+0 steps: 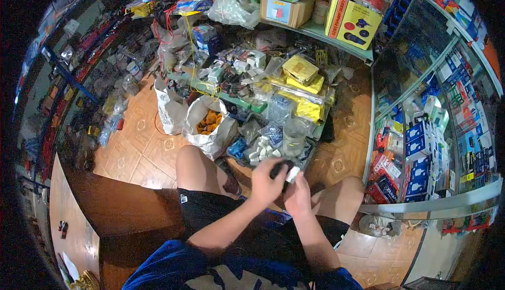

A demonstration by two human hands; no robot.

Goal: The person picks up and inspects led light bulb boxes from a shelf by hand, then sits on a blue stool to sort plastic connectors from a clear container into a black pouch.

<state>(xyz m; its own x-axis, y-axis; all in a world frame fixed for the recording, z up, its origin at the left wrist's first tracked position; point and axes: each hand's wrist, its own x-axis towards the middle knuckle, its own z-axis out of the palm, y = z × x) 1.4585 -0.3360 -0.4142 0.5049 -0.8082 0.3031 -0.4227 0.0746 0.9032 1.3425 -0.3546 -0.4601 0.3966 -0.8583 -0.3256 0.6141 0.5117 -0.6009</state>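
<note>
My left hand (266,183) curls around a dark object (282,167) whose kind I cannot make out. Beside it, my right hand (298,196) holds a small white block-shaped piece (293,175) at the fingertips. The two hands nearly meet above my lap, with the white piece against or very near the dark object. Just beyond them lies a pile of similar white pieces (261,151) in a shallow dark tray. A clear plastic jar or bag (294,136) stands right of that pile, and a blue plastic bag (237,147) lies to its left.
A white sack (221,143) with orange-brown pieces (209,122) stands left of the pile. Yellow packs (310,110) and loose small goods crowd the low bench. A glass cabinet (374,132) borders the right side; a wooden panel (73,211) stands at left.
</note>
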